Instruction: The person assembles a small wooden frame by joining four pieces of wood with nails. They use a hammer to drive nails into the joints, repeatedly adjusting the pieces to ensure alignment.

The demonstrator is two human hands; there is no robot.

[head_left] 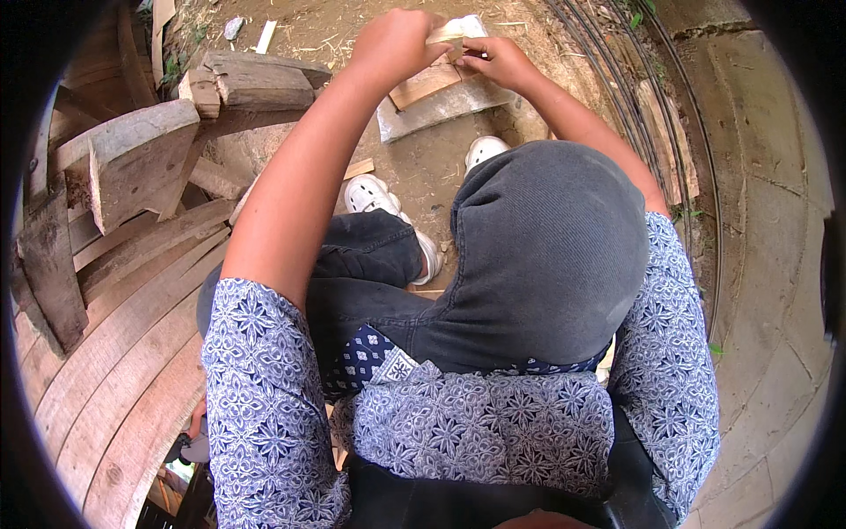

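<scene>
At the top of the view, both my arms reach out ahead. My left hand [404, 42] is closed around a pale yellowish piece [448, 32] that looks like wood. From the other side my right hand [495, 63] meets the lower end of that piece in a pinch of thumb and fingers. Just under both hands lies a brown wooden board [430, 85], resting on a grey slab [445, 112]. A whitish patch shows behind the pale piece; I cannot make out what it is. My fingers partly hide the held piece.
Cut timber blocks [264, 81] and a curved piece of wood [145, 163] are heaped on the left, above long planks [141, 379]. Dark cables [648, 106] run along the right beside concrete paving [767, 220]. My white clogs [370, 196] stand close to the slab.
</scene>
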